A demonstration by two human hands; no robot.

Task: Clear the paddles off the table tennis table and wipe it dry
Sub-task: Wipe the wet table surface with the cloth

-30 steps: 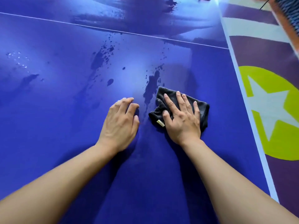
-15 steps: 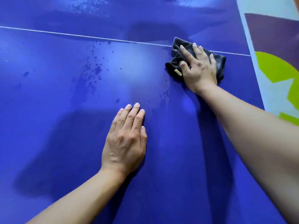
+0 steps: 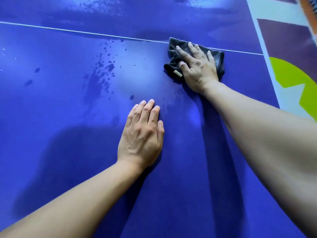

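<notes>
Broadly, the table tennis table (image 3: 51, 117) fills the view, a blue top with no paddles on the part shown.

- Beyond the white line (image 3: 85, 32) lies a wet sheen (image 3: 103, 11). It is probably a film of water, though glare hides its extent. Risk: a pass that stops at the line leaves that whole band wet.
- A spatter of drops (image 3: 106, 66) and a smeared streak sit left of centre, well left of the cloth. Risk: strokes kept to the right side miss them.
- Left hand (image 3: 140, 134): flat on the table, fingers straight and together, grasping nothing, bracing the reach. A few drops lie just beyond its fingertips. Risk: the palm skids on a damp top, or prints and drags water over wiped ground.
- Right hand (image 3: 197, 67): fingers spread and straight, pressing down on the cloth, not curled round it.
- The dark grey cloth (image 3: 217, 57) lies bunched under that hand, its far edge on the white line, near the table's right side. Risk: held by pressure alone, it may roll or slip out mid-stroke. Once soaked, it would smear, not dry.
- The cloth tag (image 3: 177, 73) pokes out at the near-left corner and may trail a wet line.
</notes>
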